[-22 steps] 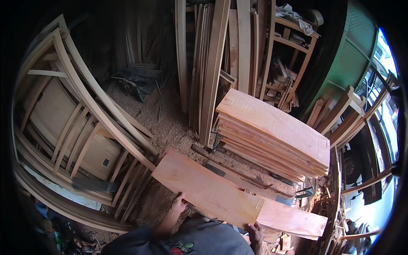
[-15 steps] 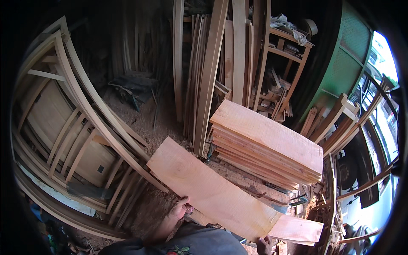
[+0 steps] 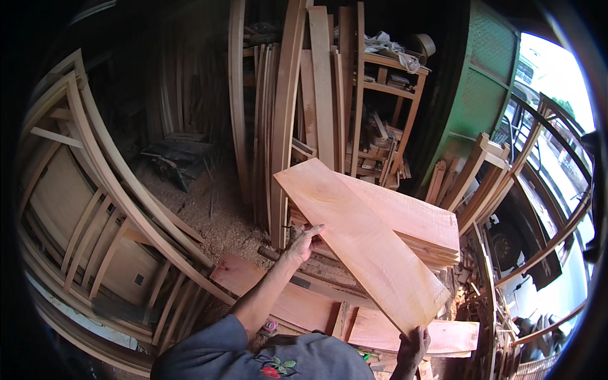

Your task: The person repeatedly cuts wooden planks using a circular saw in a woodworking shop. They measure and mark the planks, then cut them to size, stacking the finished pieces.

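A wide, pale wooden board [image 3: 373,244] slants across the middle, held up in both hands. My left hand [image 3: 308,240] grips its near long edge, thumb on the top face. At the board's near right end, my right hand [image 3: 415,342] is closed on the short edge; part of its fingers is hidden beneath. The board's far end overlaps a stack of similar boards [image 3: 411,212], hiding part of it. Whether it touches the stack, I cannot tell. Closer to my body lie more reddish boards [image 3: 304,305], partly behind my left forearm.
Curved wooden frames [image 3: 120,171] lean on the left. Tall planks [image 3: 288,114] stand at the back beside a wooden shelf [image 3: 392,88] loaded with offcuts. A green metal door [image 3: 478,88] and more upright timber [image 3: 475,171] are at the right. Sawdust covers the floor [image 3: 215,221].
Both hands have lifted the board forward and to the right, so its far end now overlaps the stack. Reddish boards that it covered now show near my body. The view has shifted slightly.
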`<act>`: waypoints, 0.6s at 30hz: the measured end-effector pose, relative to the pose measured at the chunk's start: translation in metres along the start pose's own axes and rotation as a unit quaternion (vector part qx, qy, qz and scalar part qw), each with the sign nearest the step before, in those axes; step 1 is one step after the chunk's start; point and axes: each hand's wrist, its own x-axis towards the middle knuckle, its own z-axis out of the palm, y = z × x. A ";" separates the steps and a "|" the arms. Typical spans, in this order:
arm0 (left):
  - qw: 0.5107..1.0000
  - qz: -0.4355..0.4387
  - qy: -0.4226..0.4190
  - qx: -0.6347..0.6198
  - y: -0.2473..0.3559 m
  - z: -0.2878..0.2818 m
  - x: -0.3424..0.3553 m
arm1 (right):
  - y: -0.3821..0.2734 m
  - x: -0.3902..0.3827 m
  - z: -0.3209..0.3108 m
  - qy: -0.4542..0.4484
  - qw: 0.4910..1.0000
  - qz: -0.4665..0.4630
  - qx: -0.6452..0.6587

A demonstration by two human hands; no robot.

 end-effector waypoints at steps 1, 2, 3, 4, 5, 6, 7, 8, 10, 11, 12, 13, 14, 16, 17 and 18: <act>1.000 0.014 -0.014 0.002 0.001 0.000 0.004 | -0.006 0.007 0.010 0.018 1.000 0.009 -0.001; 1.000 -0.002 0.004 0.024 0.002 0.001 0.009 | -0.010 0.014 0.018 0.030 1.000 0.005 0.008; 0.999 -0.003 -0.031 0.040 0.004 0.000 0.011 | -0.014 0.023 0.022 0.035 0.999 0.011 0.017; 0.996 -0.019 -0.046 0.068 0.007 -0.004 0.009 | -0.015 0.033 0.025 0.035 0.999 0.009 0.034; 0.991 -0.029 -0.050 0.124 0.011 -0.007 0.009 | -0.017 0.044 0.025 0.052 0.998 0.016 0.029; 0.983 -0.035 -0.055 0.171 0.013 -0.013 0.007 | -0.020 0.054 0.023 0.057 0.998 0.019 0.015; 0.982 -0.021 -0.032 0.187 0.014 -0.019 0.004 | -0.024 0.068 0.021 0.066 0.998 0.025 0.000; 0.981 0.001 -0.016 0.192 0.013 -0.028 0.000 | -0.026 0.082 0.019 0.051 0.998 0.023 -0.007; 0.981 0.004 0.035 0.190 0.011 -0.049 -0.007 | -0.044 0.122 0.012 0.012 0.998 0.045 -0.047; 0.981 0.000 0.053 0.189 0.009 -0.061 -0.011 | -0.052 0.140 0.011 0.015 0.998 0.034 -0.058; 0.978 -0.011 0.083 0.190 0.007 -0.074 -0.016 | -0.062 0.165 0.013 0.008 0.998 0.016 -0.064; 0.975 -0.013 0.106 0.193 0.004 -0.085 -0.021 | -0.075 0.188 0.015 0.003 0.995 0.009 -0.100; 0.978 -0.009 0.105 0.178 0.000 -0.095 -0.024 | -0.092 0.214 0.018 -0.025 0.992 -0.010 -0.126; 0.976 -0.032 0.138 0.166 -0.007 -0.118 -0.042 | -0.121 0.268 0.038 0.004 0.974 -0.032 -0.223; 0.970 -0.051 0.163 0.174 -0.012 -0.130 -0.049 | -0.135 0.289 0.051 0.055 0.889 -0.163 -0.424; 0.970 -0.048 0.163 0.175 -0.017 -0.142 -0.055 | -0.157 0.306 0.063 0.067 0.839 -0.170 -0.513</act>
